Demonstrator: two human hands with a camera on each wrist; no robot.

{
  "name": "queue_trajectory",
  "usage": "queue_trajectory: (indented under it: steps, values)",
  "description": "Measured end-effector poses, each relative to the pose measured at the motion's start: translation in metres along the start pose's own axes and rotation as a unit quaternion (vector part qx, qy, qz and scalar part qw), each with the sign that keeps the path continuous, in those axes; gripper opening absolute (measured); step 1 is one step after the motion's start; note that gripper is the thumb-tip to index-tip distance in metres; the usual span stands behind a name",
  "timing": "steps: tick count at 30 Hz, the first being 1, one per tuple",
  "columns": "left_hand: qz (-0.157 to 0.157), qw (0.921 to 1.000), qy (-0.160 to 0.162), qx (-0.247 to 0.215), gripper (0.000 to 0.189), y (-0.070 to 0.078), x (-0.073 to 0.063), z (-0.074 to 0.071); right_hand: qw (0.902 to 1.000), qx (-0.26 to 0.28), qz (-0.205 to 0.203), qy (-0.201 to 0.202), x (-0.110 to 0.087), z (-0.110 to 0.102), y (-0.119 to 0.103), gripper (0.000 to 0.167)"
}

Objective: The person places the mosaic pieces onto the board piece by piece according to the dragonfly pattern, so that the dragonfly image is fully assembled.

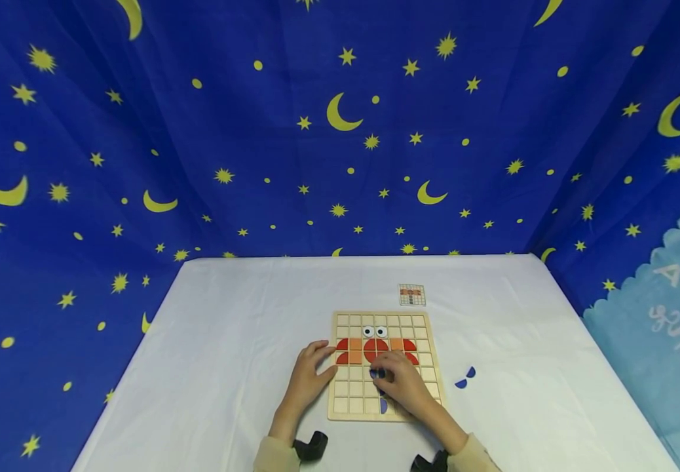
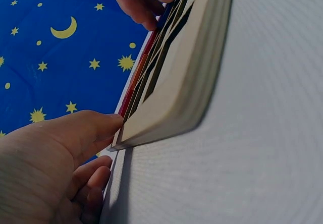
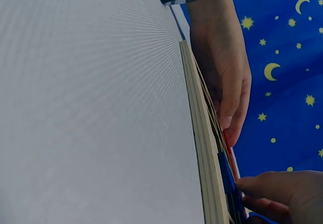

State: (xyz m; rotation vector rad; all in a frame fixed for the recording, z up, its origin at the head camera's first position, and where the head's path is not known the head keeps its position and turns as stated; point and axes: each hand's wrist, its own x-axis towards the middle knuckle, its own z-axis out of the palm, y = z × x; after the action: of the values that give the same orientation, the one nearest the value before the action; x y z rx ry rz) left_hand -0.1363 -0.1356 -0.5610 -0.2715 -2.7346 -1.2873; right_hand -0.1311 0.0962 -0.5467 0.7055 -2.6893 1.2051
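Note:
A wooden grid board [image 1: 348, 388] lies on the white table. My left hand [image 1: 307, 377] rests at its left edge, fingers fairly straight, the fingertips touching the rim; the left wrist view has this hand [image 2: 55, 148] at the board's corner. Over the lower middle squares, my right hand [image 1: 401, 381] pinches a small dark blue piece [image 1: 373, 373] between thumb and fingers, partly hidden by them. On the board sit red rounded pieces [image 1: 371, 354], orange squares [image 1: 355, 350] and two round eye pieces [image 1: 368, 332]. A blue half-round piece [image 1: 383, 406] lies in the bottom row.
Two loose blue half-round pieces [image 1: 461, 383] lie on the table right of the board. A small picture card [image 1: 412, 295] with a gridded pattern is behind the board. Blue star-patterned cloth [image 1: 340, 164] surrounds the white tabletop [image 1: 228, 341].

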Motion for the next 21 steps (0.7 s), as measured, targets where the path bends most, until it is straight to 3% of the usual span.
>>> queue_trajectory:
  steps: [21]
  values:
    - [0.002,1.0000,0.007,-0.002,0.034,-0.0003,-0.0013,0.0007,0.9990,-0.006,-0.030,0.033,0.0005,0.0011,0.0021,0.020]
